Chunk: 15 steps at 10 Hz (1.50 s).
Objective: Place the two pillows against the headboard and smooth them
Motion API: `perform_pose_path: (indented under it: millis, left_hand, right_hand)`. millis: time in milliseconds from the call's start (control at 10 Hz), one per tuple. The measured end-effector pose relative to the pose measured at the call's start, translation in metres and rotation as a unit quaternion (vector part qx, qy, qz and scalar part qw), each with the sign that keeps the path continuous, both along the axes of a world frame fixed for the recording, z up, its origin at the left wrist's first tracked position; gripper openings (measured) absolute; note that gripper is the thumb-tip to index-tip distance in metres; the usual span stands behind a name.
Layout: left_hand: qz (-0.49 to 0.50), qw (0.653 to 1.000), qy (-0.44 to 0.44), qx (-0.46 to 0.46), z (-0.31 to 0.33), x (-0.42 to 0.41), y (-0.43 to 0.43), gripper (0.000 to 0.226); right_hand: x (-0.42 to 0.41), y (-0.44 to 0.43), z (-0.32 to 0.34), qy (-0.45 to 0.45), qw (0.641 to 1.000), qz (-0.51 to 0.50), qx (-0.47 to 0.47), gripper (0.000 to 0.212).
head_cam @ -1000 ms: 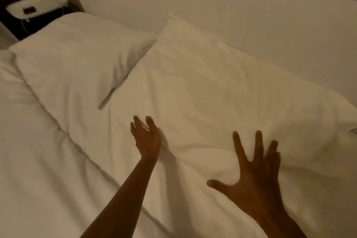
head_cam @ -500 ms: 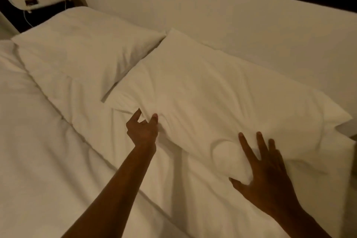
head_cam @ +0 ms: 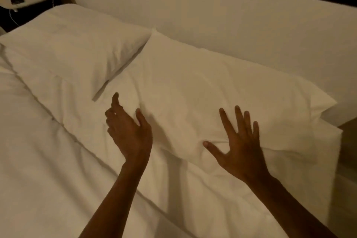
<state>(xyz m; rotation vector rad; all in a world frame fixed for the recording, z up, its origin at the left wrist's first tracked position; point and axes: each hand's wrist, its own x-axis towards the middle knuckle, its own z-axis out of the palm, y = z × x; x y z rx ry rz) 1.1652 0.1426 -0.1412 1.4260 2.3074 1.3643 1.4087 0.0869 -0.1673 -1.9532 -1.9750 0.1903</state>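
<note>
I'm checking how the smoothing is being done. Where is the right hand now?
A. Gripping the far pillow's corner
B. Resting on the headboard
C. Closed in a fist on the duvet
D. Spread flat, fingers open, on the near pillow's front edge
D: the right hand lies open with its fingers splayed on the front edge of the near pillow, holding nothing; the far pillow is untouched.

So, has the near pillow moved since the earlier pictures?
Yes. The near pillow now lies lower and flatter along the headboard; earlier it stood raised against it.
</note>
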Motion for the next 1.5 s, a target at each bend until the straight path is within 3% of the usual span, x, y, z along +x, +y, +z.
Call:
perform_pose_path:
  millis: [100, 200, 300, 400, 500, 700, 800, 900, 1000, 1100, 1200, 1300, 1500]
  left_hand:
    - [-0.224, 0.967, 0.109, -0.049, -0.003, 0.021, 0.026, 0.054]
    - [-0.381, 0.875, 0.22, -0.204, -0.034, 0.013, 0.039, 0.063]
    - [-0.371, 0.881, 0.234, -0.176, -0.037, 0.004, 0.039, 0.068]
    - [-0.368, 0.901, 0.201, -0.109, -0.023, 0.017, 0.037, 0.071]
    - [-0.435, 0.854, 0.231, -0.167, -0.031, 0.03, 0.034, 0.07]
    - [-0.442, 0.809, 0.306, -0.239, -0.037, 0.021, 0.037, 0.076]
    - [-0.43, 0.807, 0.313, -0.258, -0.031, 0.025, 0.035, 0.076]
    - [-0.405, 0.833, 0.294, -0.236, -0.023, 0.038, 0.026, 0.076]
    - [-0.415, 0.833, 0.29, -0.223, -0.022, 0.047, 0.004, 0.077]
    - [-0.43, 0.796, 0.311, -0.291, -0.02, 0.042, -0.011, 0.081]
    - [-0.45, 0.751, 0.352, -0.332, 0.004, 0.033, -0.026, 0.079]
    - [-0.44, 0.75, 0.345, -0.353, 0.035, 0.011, -0.066, 0.079]
    - [-0.449, 0.753, 0.257, -0.407, 0.09, -0.021, -0.216, 0.114]
  right_hand:
    - [0.006, 0.005, -0.012, -0.04, 0.999, -0.009, 0.002, 0.093]
    - [0.022, -0.014, -0.022, -0.077, 0.995, -0.057, -0.042, 0.107]
    - [0.036, -0.03, -0.023, -0.078, 0.988, -0.102, -0.08, 0.126]
    - [0.033, -0.03, -0.011, -0.001, 0.982, -0.173, -0.076, 0.14]
    - [0.018, -0.052, -0.018, 0.057, 0.969, -0.227, -0.081, 0.14]
    - [0.033, -0.125, -0.059, -0.058, 0.971, -0.184, -0.139, 0.13]
    - [0.042, -0.138, -0.053, -0.09, 0.963, -0.177, -0.18, 0.121]
    - [0.04, -0.144, -0.043, -0.098, 0.95, -0.19, -0.226, 0.106]
    - [0.031, -0.148, -0.031, -0.075, 0.966, -0.176, -0.172, 0.087]
    - [0.026, -0.155, -0.018, -0.028, 0.975, -0.115, -0.186, 0.086]
    - [0.033, -0.157, 0.012, -0.043, 0.962, -0.132, -0.233, 0.083]
    - [0.033, -0.164, 0.06, -0.018, 0.962, -0.141, -0.232, 0.085]
    - [0.004, -0.244, 0.141, 0.012, 0.959, -0.156, -0.238, 0.094]
